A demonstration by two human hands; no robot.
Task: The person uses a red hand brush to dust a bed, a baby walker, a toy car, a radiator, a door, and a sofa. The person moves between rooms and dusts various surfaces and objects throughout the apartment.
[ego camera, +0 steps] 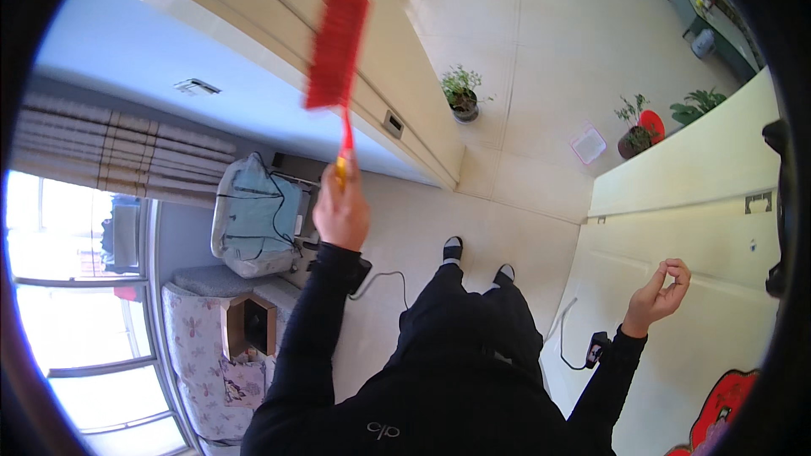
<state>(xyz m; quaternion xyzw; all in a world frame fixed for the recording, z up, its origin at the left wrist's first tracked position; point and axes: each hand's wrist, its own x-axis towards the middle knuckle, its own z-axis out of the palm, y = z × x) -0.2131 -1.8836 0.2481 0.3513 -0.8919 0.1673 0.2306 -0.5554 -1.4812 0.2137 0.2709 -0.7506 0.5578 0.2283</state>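
My left hand [343, 212] is closed around the yellow and red handle of a red bristle brush [338, 44]. The brush points away from me, slightly blurred, its bristles over the view of a cream doorway edge and wall panel [405, 57]; whether it touches them I cannot tell. My right hand [659, 294] is raised at the right, fingers curled with the tips near the thumb and nothing seen in it, over the view of a cream door [716, 304]. Both wrists wear a black device with a cable.
Potted plants [464, 104] stand on the tiled floor [507, 177], with a pink-rimmed tray [588, 144] farther right. At the left are a light blue covered chair [260, 215], a floral-covered sofa [196, 354] with an open cardboard box [236, 327], and a curtained window [82, 323].
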